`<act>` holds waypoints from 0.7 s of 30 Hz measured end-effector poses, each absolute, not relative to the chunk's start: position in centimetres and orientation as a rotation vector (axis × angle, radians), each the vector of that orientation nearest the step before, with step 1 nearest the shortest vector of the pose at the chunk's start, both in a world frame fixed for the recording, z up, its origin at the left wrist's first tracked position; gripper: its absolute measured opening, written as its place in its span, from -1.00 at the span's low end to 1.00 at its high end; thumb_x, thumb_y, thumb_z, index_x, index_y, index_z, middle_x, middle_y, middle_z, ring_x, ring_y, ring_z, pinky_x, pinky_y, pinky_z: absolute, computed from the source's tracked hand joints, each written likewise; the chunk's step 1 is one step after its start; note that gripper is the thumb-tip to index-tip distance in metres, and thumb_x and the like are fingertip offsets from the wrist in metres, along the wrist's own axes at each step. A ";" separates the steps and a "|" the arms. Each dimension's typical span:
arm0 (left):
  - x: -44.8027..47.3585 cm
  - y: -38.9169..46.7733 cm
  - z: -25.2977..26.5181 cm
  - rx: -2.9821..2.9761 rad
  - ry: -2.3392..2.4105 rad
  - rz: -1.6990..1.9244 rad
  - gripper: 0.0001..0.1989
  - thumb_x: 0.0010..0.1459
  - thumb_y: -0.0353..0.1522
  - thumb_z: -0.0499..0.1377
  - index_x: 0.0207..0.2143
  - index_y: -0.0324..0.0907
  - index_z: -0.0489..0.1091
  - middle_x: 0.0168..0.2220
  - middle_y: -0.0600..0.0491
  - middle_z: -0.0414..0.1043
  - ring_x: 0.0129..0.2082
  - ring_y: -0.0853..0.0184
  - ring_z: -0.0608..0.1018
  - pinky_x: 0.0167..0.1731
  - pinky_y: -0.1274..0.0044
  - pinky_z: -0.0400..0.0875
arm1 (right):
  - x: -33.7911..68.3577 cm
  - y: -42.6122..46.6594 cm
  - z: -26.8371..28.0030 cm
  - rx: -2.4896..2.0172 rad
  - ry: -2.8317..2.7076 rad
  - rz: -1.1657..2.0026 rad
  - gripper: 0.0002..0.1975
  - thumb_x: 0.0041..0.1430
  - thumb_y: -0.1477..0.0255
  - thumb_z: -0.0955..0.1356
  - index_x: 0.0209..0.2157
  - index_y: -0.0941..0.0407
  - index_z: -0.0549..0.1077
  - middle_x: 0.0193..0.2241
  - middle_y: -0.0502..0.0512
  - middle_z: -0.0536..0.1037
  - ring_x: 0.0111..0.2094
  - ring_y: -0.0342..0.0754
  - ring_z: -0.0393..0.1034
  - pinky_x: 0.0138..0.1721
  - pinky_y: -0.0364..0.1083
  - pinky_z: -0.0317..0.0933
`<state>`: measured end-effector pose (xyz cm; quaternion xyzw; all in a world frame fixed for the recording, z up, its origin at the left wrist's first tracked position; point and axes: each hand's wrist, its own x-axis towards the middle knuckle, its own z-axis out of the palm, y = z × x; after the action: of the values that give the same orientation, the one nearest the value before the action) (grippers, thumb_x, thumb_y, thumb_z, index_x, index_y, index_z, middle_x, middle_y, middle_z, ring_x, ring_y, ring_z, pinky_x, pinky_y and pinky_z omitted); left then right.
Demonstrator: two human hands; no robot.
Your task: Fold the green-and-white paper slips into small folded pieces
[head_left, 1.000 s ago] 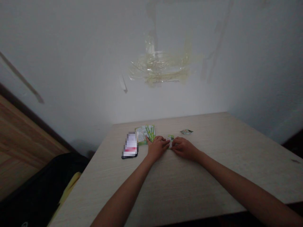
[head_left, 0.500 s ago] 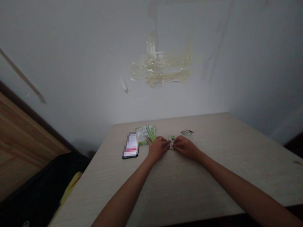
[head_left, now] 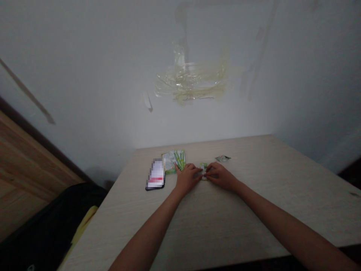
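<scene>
Fingers (head_left: 198, 170) of two hands (head_left: 186, 177) (head_left: 223, 177) touch one packet (head_left: 204, 165)

Looks like room in home: pale table (head_left: 214, 226) against wall (head_left: 98, 75) with clear tape (head_left: 197, 81), wooden panel (head_left: 17, 162) left.

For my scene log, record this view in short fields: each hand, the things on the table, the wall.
Left hand: fingers at the left side of a small green-and-white piece; thumb overlaps green printed sheets in view
Right hand: fingers at the piece's right side
Far left on table: phone, beside the sheets; screen pixelated
Beyond right hand: small flat scrap
Surface: pale table
Wall: bears clear tape
</scene>
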<state>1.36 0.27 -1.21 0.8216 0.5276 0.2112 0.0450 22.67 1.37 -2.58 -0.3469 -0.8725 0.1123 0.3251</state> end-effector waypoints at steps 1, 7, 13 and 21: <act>1.3 0.3 -1.2 2.509 1.610 0.647 -0.74 0.20 -0.16 0.15 -0.05 0.16 0.46 -0.14 0.08 0.44 0.04 0.17 0.37 0.16 -0.15 -0.46 | 22.7 1.4 -2.6 -0.908 -2.292 0.290 -0.83 0.18 0.38 0.38 -0.21 0.01 0.60 -0.22 0.14 0.51 -0.15 -0.02 0.36 -0.06 -0.01 0.24; 1.2 0.2 -1.2 2.509 1.614 0.609 -0.71 0.20 -0.15 0.15 -0.03 0.16 0.45 -0.12 0.07 0.44 0.03 0.18 0.38 0.17 -0.13 -0.44 | 22.5 1.5 -2.6 -1.003 -2.286 0.177 -0.84 0.18 0.39 0.38 -0.22 0.00 0.61 -0.21 0.16 0.50 -0.14 0.00 0.35 -0.06 0.01 0.23; 1.3 0.2 -1.0 2.524 1.589 0.581 -0.71 0.20 -0.18 0.15 -0.02 0.17 0.44 -0.11 0.07 0.44 0.05 0.19 0.37 0.20 -0.10 -0.39 | 22.2 1.8 -2.6 -1.144 -2.279 0.065 -0.84 0.19 0.37 0.37 -0.25 0.02 0.62 -0.20 0.18 0.48 -0.15 0.01 0.35 -0.09 0.00 0.23; 1.4 0.2 -0.9 2.538 1.602 0.560 -0.70 0.21 -0.18 0.14 -0.01 0.17 0.44 -0.11 0.07 0.44 0.06 0.18 0.36 0.21 -0.08 -0.34 | 21.8 1.9 -2.4 -1.298 -2.281 -0.037 -0.80 0.24 0.33 0.33 -0.23 0.01 0.61 -0.23 0.17 0.45 -0.19 -0.01 0.33 -0.15 -0.05 0.21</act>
<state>1.38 0.20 -0.90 0.8305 0.5241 0.1833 0.0443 21.75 1.94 -2.39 -0.4779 -0.8403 -0.0136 0.2555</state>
